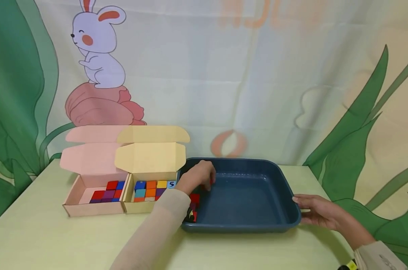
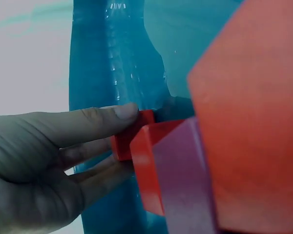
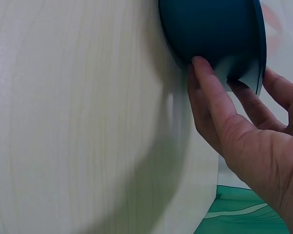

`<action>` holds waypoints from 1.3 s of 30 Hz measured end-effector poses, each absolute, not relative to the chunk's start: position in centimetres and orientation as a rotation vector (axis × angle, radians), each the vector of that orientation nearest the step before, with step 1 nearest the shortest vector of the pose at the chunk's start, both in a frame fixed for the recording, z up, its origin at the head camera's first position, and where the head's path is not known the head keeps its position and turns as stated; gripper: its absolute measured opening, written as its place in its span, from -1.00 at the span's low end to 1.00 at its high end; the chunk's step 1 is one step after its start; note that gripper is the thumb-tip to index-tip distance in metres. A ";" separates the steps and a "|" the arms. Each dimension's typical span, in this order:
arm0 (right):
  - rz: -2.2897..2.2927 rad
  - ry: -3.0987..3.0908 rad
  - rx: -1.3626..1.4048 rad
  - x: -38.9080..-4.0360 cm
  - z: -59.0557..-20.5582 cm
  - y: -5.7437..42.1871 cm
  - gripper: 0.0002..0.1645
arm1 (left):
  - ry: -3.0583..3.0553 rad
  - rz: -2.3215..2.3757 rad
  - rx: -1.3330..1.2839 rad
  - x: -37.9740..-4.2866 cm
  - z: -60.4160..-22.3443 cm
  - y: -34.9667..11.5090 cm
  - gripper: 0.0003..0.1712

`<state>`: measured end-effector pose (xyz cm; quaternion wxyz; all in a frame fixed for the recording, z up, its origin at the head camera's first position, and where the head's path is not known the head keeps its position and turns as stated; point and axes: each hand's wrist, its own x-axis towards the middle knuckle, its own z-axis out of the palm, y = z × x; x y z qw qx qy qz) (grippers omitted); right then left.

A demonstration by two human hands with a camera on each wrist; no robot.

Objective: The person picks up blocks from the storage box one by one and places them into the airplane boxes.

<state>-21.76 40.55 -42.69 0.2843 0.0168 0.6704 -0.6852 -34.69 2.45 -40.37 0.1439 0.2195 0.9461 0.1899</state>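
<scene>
My left hand (image 1: pixel 199 175) reaches into the left side of a dark blue tray (image 1: pixel 241 227). It pinches a red block (image 2: pixel 147 117) between thumb and fingers, beside the tray's wall in the left wrist view. Right by it stand another red block (image 2: pixel 145 170) and a purple block (image 2: pixel 180 170), with a large red surface (image 2: pixel 254 122) close to the camera. In the head view, red blocks (image 1: pixel 194 198) show along the tray's left wall, partly hidden by the sleeve. My right hand (image 1: pixel 320 212) grips the tray's right edge, thumb at the rim and fingers against the outer wall (image 3: pixel 210 34).
Left of the tray stand an open yellow box (image 1: pixel 149 157) and an open pink box (image 1: pixel 92 157), both with colored blocks inside. A printed curtain (image 1: pixel 264 93) hangs behind the light table (image 1: pixel 38 232). A black and yellow object (image 1: pixel 350 265) lies by the right sleeve.
</scene>
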 end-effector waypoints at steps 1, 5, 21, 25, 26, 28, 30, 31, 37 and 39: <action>-1.832 1.794 0.051 -21.8 -42.6 40.5 -0.05 | 2.726 0.555 0.647 -34.7 -40.3 2.4 -0.75; -1.819 1.799 0.049 -21.9 -42.6 40.3 -0.04 | 2.720 0.604 0.755 -34.7 -39.8 2.4 -0.77; -1.827 1.792 0.055 -22.3 -43.0 40.3 -0.04 | 2.886 0.456 1.048 -33.0 -32.5 -3.0 -0.73; -1.837 1.787 0.052 -22.1 -42.9 40.4 -0.07 | 2.951 0.445 1.046 -32.6 -31.2 -8.8 -0.78; -1.835 1.792 0.051 -22.0 -42.8 40.4 -0.07 | 2.964 0.459 1.031 -32.4 -30.9 -10.5 -0.80; -1.834 1.795 0.048 -22.0 -42.7 40.5 -0.07 | 2.987 0.476 0.993 -31.9 -30.5 -14.0 -0.82; -1.828 1.797 0.044 -22.0 -42.6 40.5 -0.05 | 2.990 0.494 0.878 -31.2 -30.4 -17.3 -0.81; -1.825 1.797 0.035 -22.0 -42.6 40.6 -0.06 | 2.984 0.491 0.818 -30.9 -30.6 -18.9 -0.80; -1.815 1.794 0.026 -22.1 -43.0 40.6 -0.08 | 2.931 0.445 0.552 -30.0 -32.9 -25.6 -0.75; -1.818 1.797 0.028 -22.0 -43.1 40.6 -0.10 | 2.928 0.446 0.521 -30.2 -33.7 -26.8 -0.76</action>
